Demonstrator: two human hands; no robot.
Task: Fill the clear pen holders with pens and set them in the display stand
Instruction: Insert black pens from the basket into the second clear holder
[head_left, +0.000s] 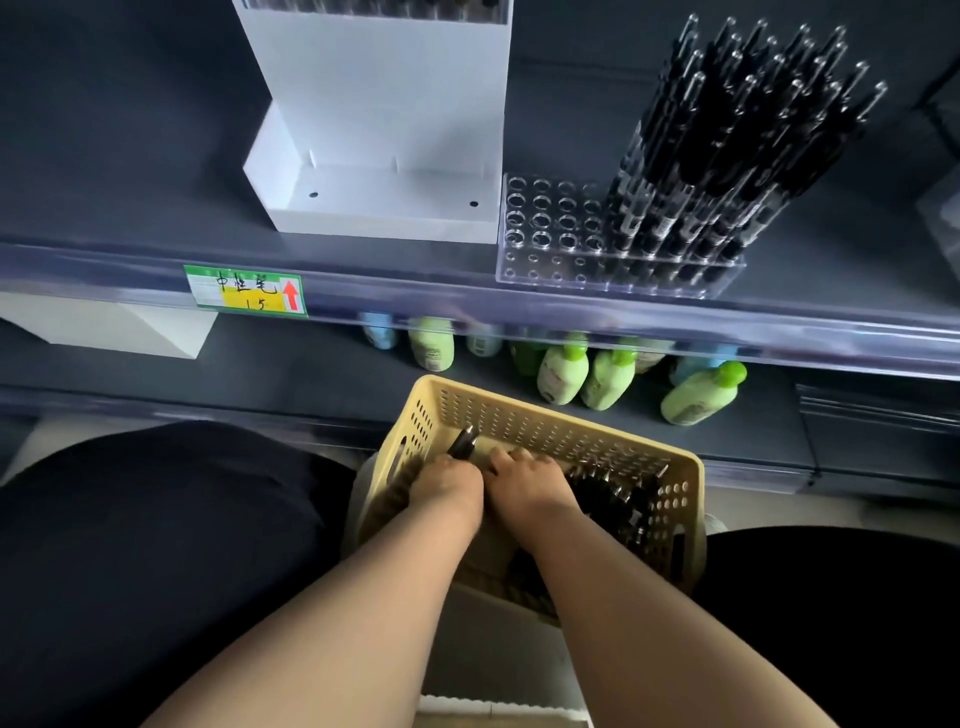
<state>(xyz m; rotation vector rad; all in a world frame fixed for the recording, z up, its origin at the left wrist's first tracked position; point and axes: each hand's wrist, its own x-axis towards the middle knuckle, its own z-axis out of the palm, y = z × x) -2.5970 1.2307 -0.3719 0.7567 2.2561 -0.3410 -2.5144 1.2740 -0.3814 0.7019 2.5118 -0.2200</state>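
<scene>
2 hands in the basket (519, 410), so the step in hand is gathering pens for the holder. Left hand (449, 480) is fisted round a held pen (464, 441) whose dark end sticks up past the knuckles; whether it grips 1 or several, cannot tell. Right hand (527, 478) sits just beside it, fingers curled down into the loose pens (602, 493); whether it pinches any, cannot tell.

The task's things are up on the shelf (156, 260). The holder (550, 270) stands just beside the stand (384, 156), on its right. Its right part is packed with racked pens (727, 130) and its left part is bare holes. It looks roughly half done.

The next move likely calls for lifting a handful up to the shelf and dropping pens tip-down into the empty holes 1 at a time. Once full, the holder goes into the stand's open lower tray.

Counts:
- 1 basket
- 1 holder on the shelf
- 1 stand; its upper tier is cropped, with dark shapes there
- about 16 empty holes visible, 4 by 4
- racked pens too dense to count
- 1 price tag (244, 291)
- at least 5 green bottles (563, 374) on the lower shelf, plus a few pale blue ones, part hidden
</scene>
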